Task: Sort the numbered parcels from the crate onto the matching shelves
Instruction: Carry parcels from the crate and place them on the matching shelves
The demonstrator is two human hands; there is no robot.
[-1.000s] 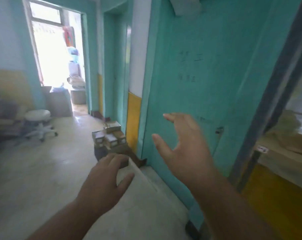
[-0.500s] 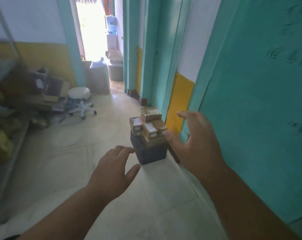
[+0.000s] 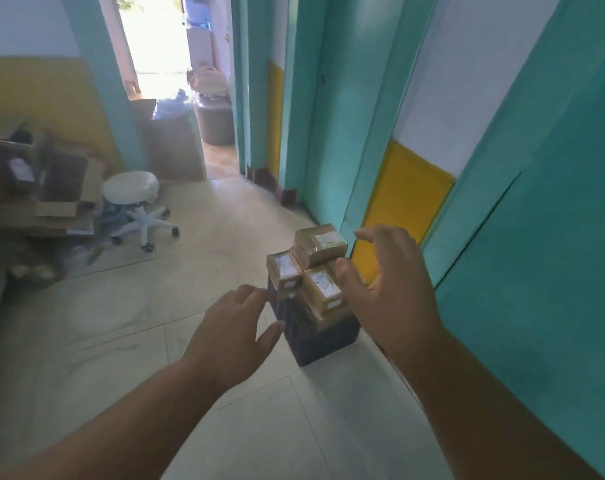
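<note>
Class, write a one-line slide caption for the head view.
Both empty hands, left hand and right hand, reach toward taped parcels heaped in a dark crate on the hallway floor.

Bare floor (image 3: 127, 341) lies open lower left; the crate (image 3: 323, 341) hugs the teal wall (image 3: 553, 271) at right, stool (image 3: 131, 192) and cardboard boxes (image 3: 34, 174) crowd mid-left

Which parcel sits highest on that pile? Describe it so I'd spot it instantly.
Find the dark crate on the floor by the yellow wall panel. Brown taped parcels are heaped on it. The topmost parcel lies farthest back, above the rest, just left of the right hand's fingertips.
</note>
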